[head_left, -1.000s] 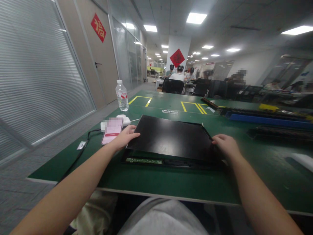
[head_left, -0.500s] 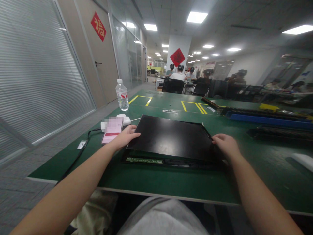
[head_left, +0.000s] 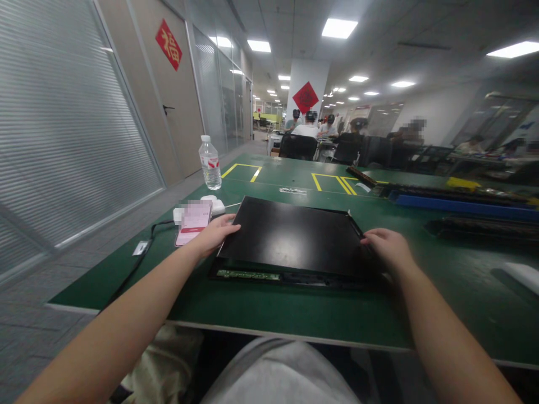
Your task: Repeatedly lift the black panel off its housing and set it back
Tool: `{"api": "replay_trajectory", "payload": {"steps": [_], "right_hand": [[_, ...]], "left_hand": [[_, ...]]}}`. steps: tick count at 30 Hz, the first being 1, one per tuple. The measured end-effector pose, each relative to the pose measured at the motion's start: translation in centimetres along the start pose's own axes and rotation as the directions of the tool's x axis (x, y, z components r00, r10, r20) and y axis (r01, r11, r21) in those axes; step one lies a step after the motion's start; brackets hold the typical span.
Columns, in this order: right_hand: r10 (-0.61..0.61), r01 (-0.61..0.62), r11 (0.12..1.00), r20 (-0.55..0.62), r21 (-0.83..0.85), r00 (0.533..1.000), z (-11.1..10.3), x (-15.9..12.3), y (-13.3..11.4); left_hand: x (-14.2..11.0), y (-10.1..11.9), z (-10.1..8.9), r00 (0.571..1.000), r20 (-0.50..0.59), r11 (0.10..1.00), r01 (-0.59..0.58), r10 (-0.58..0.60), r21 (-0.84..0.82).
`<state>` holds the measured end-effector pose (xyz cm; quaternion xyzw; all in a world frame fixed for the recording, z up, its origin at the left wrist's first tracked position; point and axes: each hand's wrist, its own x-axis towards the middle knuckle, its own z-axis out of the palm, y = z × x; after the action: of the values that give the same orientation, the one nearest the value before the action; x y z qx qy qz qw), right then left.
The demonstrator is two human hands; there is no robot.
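A flat black display panel [head_left: 290,235] lies over a shallow black frame [head_left: 324,280], slightly askew to it. Along the frame's near side, a strip of green circuit board [head_left: 248,275] shows below the panel. My left hand [head_left: 217,233] is closed on the panel's left edge, thumb on top and the other fingers partly hidden beneath. At the right edge, my right hand [head_left: 387,247] is pinched on the panel's side, close to the frame's raised edge. Its lower fingers are hidden, and whether they also touch the frame I cannot tell.
On the green table [head_left: 295,314], a phone [head_left: 193,224], white charger pieces [head_left: 214,205] and a black cable [head_left: 143,255] lie left. Behind them stands a water bottle [head_left: 209,163]. Dark strips and a blue bar [head_left: 463,206] lie right, with a white object [head_left: 522,278] nearer. People sit beyond.
The panel has shifted very slightly to the left, and my right hand has moved a little left with it. My left hand keeps its hold on the left edge.
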<state>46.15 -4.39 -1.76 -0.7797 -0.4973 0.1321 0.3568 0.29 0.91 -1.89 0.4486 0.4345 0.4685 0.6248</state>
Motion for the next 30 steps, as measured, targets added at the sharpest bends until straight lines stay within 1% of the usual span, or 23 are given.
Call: {"api": "replay_trajectory", "payload": {"steps": [4,6,8,10,13,17,21,26,30], "right_hand": [[0.022,-0.024,0.999,-0.077,-0.029,0.997,-0.4,0.4,0.3],[0.047,-0.051,0.998,-0.086,-0.044,0.995,-0.5,0.7,0.8],[0.084,-0.086,0.994,-0.037,-0.064,0.996,-0.4,1.0,1.2],[0.107,-0.102,0.99,0.051,-0.099,0.993,-0.2,1.2,1.5],[0.087,-0.065,0.984,0.128,-0.167,0.988,0.3,1.3,1.6],[0.09,-0.054,0.979,0.179,-0.199,0.98,0.5,1.1,1.5],[0.1,-0.052,0.977,0.228,-0.206,0.969,0.8,1.6,2.3],[0.107,-0.079,0.988,0.228,-0.13,0.968,1.4,2.2,3.5],[0.124,-0.104,0.99,0.23,-0.096,0.965,1.6,2.3,4.0]], "left_hand": [[0.0,0.1,0.0,1.0,0.023,0.999,0.021,-0.02,-0.029],[-0.1,0.1,0.1,0.999,0.025,0.999,0.026,-0.025,-0.035],[-0.1,0.2,0.1,0.999,0.02,0.999,0.026,-0.025,-0.037],[-0.1,0.2,0.2,1.0,0.013,0.999,0.026,-0.025,-0.033],[-0.1,0.2,0.2,0.999,0.022,0.999,0.029,-0.029,-0.022],[-0.1,0.2,0.2,1.0,0.012,1.0,0.024,-0.024,-0.018],[-0.1,0.1,0.2,1.0,0.001,1.0,0.024,-0.024,-0.014],[-0.1,0.0,0.0,1.0,0.01,1.0,0.015,-0.015,-0.003],[-0.1,0.0,0.0,1.0,0.024,0.999,0.011,-0.012,0.031]]}}
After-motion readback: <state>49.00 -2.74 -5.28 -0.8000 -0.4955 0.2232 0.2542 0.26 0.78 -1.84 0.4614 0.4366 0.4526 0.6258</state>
